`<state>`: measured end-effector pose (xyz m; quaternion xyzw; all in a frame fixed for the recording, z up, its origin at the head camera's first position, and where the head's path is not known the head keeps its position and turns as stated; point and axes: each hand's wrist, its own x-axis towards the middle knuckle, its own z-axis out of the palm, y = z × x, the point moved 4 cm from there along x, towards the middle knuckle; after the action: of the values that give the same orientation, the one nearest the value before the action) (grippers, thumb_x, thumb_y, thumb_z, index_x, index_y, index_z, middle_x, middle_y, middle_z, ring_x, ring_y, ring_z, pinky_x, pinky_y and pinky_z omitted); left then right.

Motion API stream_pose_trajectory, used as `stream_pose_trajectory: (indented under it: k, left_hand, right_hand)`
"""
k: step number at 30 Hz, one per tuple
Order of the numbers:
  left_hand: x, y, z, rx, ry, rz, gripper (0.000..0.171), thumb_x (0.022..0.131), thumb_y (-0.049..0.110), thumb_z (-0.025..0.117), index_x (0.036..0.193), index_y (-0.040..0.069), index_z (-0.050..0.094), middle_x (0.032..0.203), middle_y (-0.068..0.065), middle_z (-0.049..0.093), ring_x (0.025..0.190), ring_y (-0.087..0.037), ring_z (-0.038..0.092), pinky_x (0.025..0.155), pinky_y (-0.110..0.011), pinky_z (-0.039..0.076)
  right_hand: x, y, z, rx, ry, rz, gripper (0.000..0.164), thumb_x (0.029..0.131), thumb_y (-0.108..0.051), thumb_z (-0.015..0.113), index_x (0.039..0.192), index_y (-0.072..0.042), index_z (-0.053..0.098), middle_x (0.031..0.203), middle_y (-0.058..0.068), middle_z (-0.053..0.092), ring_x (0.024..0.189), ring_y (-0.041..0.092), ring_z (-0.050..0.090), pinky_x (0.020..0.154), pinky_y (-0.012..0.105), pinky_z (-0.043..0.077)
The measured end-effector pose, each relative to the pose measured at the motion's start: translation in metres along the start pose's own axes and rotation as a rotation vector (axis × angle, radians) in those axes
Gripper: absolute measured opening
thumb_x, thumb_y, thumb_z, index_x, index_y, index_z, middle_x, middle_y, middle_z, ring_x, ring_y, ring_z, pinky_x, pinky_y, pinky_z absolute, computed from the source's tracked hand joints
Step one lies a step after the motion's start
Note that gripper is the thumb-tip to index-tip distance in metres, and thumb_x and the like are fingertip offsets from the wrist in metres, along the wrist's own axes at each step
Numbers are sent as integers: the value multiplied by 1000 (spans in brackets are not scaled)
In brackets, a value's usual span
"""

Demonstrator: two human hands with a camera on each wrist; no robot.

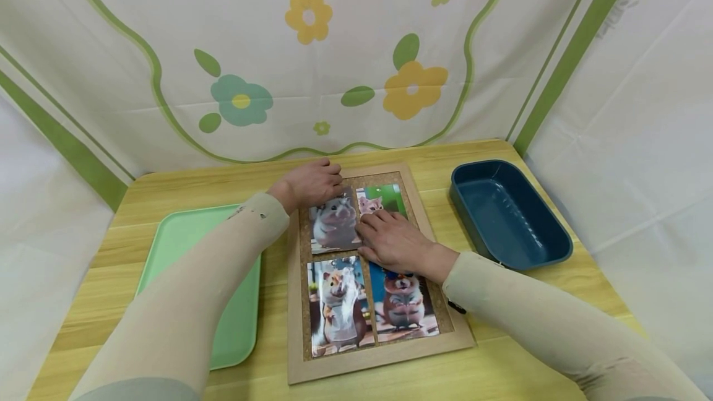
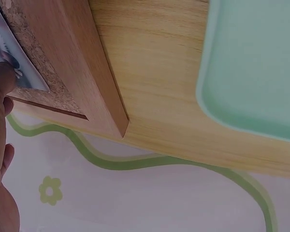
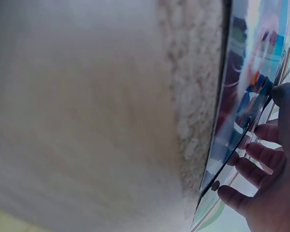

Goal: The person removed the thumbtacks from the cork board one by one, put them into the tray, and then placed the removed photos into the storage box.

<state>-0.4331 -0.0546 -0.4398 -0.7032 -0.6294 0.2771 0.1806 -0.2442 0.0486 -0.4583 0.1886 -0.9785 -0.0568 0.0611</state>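
Observation:
A wood-framed corkboard [image 1: 297,327] lies on the table with several glossy animal photos on it. At the top of the grey hamster photo [image 1: 334,228] is my left hand [image 1: 313,185], fingers bent; in the left wrist view a fingertip touches the photo near its corner, and whatever lies under the fingers is hidden. My right hand [image 1: 395,243] rests with spread fingers across the middle of the board, partly covering the kitten photo [image 1: 392,194] and the top of the brown hamster photo [image 1: 403,302]. A hamster photo with an apron [image 1: 340,314] lies at lower left.
A pale green tray [image 1: 245,327] lies left of the board, partly under my left forearm. A deep blue bin [image 1: 512,215] stands to the right. Behind the wooden table [image 1: 440,376] hangs a white curtain with a floral print [image 1: 312,79].

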Motion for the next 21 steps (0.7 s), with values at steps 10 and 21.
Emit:
stream_pose_trajectory:
  k: [10, 21]
  left_hand:
    - [0, 2, 1, 57, -7, 17, 24, 108, 20, 62, 131, 18, 68, 126, -1, 69, 107, -24, 52, 95, -40, 45]
    - [-4, -3, -3, 2, 42, -12, 22, 107, 21, 64, 128, 14, 68, 125, -3, 70, 105, -25, 51, 94, -41, 44]
  right_hand:
    - [0, -1, 0, -18, -1, -12, 43, 110, -43, 53, 138, -12, 65, 135, 9, 64, 127, 32, 61, 101, 52, 54]
    - [0, -1, 3, -36, -1, -22, 43, 110, -43, 53, 137, -11, 64, 135, 10, 64, 126, 32, 61, 101, 52, 54]
